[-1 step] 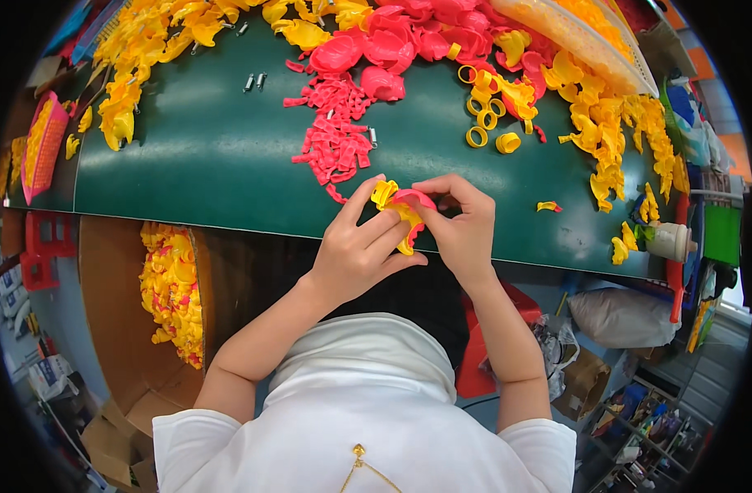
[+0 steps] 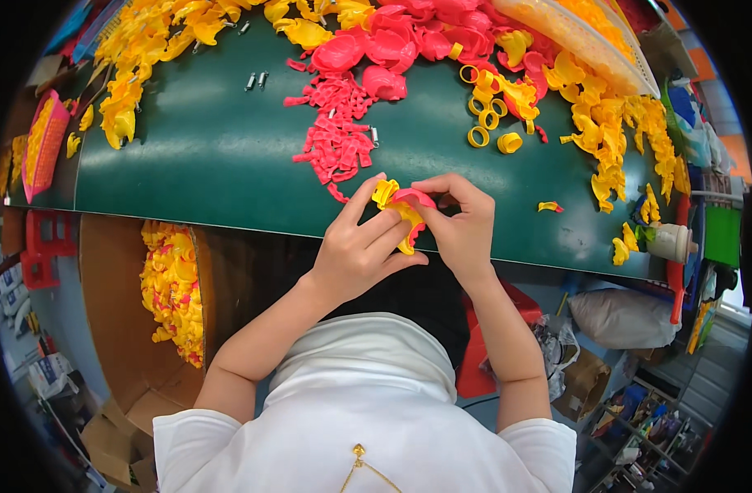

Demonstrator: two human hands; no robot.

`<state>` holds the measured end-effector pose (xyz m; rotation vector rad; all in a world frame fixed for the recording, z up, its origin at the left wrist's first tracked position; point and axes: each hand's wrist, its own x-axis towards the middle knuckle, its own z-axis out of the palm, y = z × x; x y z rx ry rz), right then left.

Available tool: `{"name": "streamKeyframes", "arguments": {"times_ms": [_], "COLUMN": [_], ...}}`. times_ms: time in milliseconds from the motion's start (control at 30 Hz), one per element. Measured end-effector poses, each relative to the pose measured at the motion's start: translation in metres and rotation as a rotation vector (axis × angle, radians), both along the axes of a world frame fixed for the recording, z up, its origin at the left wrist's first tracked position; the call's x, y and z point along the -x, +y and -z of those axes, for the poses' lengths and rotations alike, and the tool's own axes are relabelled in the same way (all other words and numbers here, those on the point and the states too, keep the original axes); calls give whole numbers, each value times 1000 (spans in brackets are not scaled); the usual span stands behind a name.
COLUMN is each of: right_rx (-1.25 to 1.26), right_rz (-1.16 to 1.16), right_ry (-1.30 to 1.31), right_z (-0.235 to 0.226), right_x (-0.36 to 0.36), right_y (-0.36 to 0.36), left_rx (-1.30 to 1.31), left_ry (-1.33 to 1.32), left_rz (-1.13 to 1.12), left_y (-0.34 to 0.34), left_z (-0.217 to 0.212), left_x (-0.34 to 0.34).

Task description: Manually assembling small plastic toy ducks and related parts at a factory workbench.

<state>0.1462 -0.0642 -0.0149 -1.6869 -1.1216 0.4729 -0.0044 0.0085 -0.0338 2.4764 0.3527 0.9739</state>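
Observation:
Just over the table's near edge, both hands meet around a small plastic part. My left hand is closed on a curved yellow plastic piece, its fingers wrapped over part of it. The thumb and fingers of my right hand pinch a pinkish-red curved plastic shell, which lies against the yellow piece. Whether the two are joined cannot be made out. Beyond the hands is a pile of small red plastic pieces, with a metal spring beside it.
The green table carries yellow pieces, red shells, yellow rings and a white basket at the far right. A pink basket stands left. Below, a cardboard box holds yellow-and-red parts.

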Motion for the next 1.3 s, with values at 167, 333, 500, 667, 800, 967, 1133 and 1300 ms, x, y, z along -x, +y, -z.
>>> {"name": "streamKeyframes", "arguments": {"times_ms": [167,333,500,667,800,967,1133,1300], "right_rx": [-66,-120,-78,-137,13,65,185,133], "right_rz": [18,33,8,-68,-204,-318,-425,-446], "right_ry": [-164,-217,-548,-599,-641,-651,-291,-144], "right_z": [6,9,-10,-7,-20,-25,-27,-22], "right_x": [4,5,5,-2,-14,-22,-32,-39], "right_y": [4,4,3,6,13,20,10,0], "left_rx": [44,72,35,33,22,22,40,57], "left_ry": [-26,-46,-45,-44,-35,-30,-45,-39], "left_rz": [10,33,46,26,42,23,-6,27], "left_y": [0,1,3,1,4,3,1,2], "left_z": [3,5,6,7,5,11,9,7], "left_x": [2,1,2,2,3,4,3,2]}}
